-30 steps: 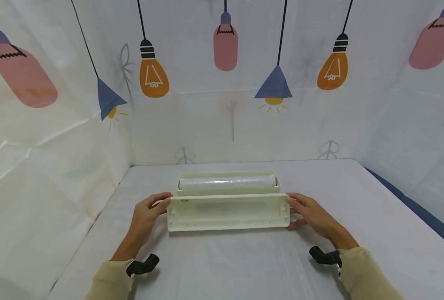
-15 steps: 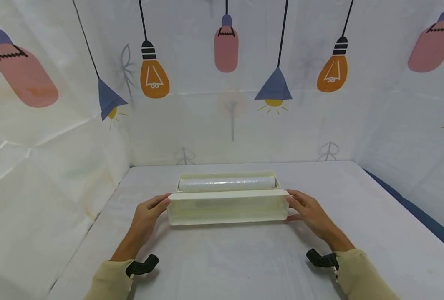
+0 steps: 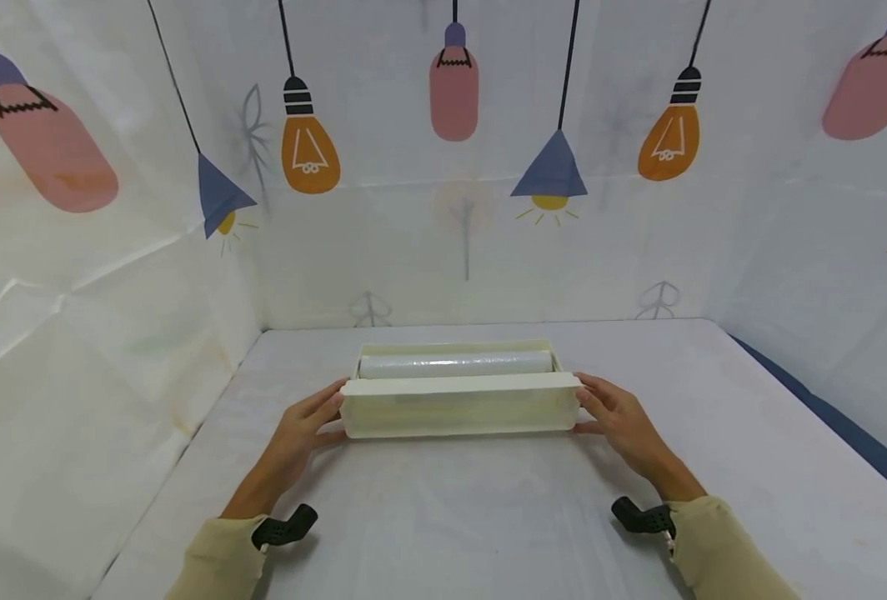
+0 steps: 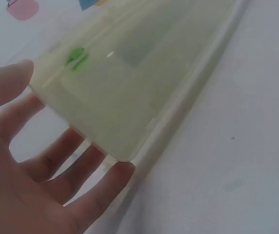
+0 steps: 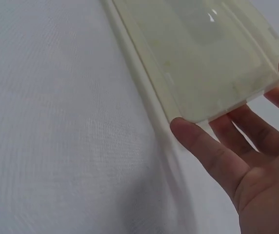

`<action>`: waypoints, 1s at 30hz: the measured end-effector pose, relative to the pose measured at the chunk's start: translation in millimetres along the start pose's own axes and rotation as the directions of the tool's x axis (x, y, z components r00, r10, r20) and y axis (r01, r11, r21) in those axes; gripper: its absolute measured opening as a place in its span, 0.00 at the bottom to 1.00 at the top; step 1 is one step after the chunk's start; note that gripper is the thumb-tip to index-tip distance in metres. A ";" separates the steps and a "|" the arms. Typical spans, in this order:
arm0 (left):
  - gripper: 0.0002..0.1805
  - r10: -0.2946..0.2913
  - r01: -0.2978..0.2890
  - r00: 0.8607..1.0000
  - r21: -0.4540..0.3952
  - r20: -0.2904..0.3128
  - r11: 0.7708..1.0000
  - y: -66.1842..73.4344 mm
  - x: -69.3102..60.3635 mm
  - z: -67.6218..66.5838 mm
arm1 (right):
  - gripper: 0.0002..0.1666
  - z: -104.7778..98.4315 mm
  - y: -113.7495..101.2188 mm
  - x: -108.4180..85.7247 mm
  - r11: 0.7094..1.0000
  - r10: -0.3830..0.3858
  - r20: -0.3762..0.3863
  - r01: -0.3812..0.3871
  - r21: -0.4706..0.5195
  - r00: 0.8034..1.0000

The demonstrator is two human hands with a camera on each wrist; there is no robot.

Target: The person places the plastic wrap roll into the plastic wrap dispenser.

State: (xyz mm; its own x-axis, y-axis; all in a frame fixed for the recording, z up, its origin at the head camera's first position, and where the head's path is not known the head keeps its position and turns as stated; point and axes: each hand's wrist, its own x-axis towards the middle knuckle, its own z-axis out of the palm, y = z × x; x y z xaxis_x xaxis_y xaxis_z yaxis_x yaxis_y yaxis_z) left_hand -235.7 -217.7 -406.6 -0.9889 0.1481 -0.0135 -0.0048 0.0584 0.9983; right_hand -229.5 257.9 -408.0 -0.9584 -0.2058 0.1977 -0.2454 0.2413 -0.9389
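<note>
A long, cream, see-through plastic lid [image 3: 458,412] spans the space between my two hands. My left hand [image 3: 293,446] grips its left end, with the thumb at the upper edge and the fingers spread along the end, as the left wrist view shows. At the opposite end my right hand [image 3: 631,433] holds it the same way, thumb above and fingers beneath. Just behind the lid lies a cream dispenser box [image 3: 451,344] with a roll of cling film [image 3: 454,364] inside. The lid hides the box's front. A green mark [image 4: 76,58] shows near the lid's left end.
Under everything spreads a white-covered table [image 3: 443,517]. A pale sheet [image 3: 413,250] printed with lamps and bulbs hangs behind and at both sides. Black wrist cameras [image 3: 286,527] sit at both cuffs.
The lid has tipped over from showing its hollow inside to showing a wall and a flat upper strip. Its lower edge has risen and moved towards the box; both hands still hold it.
</note>
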 end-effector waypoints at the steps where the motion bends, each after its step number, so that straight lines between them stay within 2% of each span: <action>1: 0.33 0.006 -0.006 1.000 -0.001 0.001 1.000 -0.1 0.6 0.2 | 0.32 -0.5 -0.9 -0.8 1.000 -0.001 -0.002 0.001 0.002 1.000; 6: 0.32 0.064 -0.064 0.998 0.008 -0.005 0.998 0.0 0.9 1.2 | 0.33 -1.8 -3.7 -3.8 1.000 0.008 0.008 -0.008 0.024 1.000; 11: 0.30 0.116 -0.115 0.993 0.012 -0.039 0.993 0.0 -1.0 2.4 | 0.34 -1.4 -5.2 -2.3 0.999 0.010 0.022 -0.011 0.050 1.000; 21: 0.29 0.204 -0.200 0.975 0.051 -0.093 0.978 2.6 -4.8 7.6 | 0.34 0.9 -7.5 -0.9 0.999 0.011 -0.022 -0.010 0.046 1.000; 30: 0.30 0.256 -0.249 0.965 0.098 -0.061 0.963 4.2 -3.0 7.9 | 0.34 -1.2 -7.8 -0.1 0.998 -0.016 -0.070 0.020 0.054 0.997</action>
State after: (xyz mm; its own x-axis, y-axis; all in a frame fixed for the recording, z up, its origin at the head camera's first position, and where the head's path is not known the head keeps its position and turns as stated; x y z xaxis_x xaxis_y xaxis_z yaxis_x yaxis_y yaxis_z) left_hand -231.5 -210.1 -402.9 -0.9644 0.0976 0.2459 0.2564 0.1161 0.9596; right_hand -227.7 257.2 -400.4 -0.9622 -0.1428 0.2317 -0.2560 0.1856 -0.9487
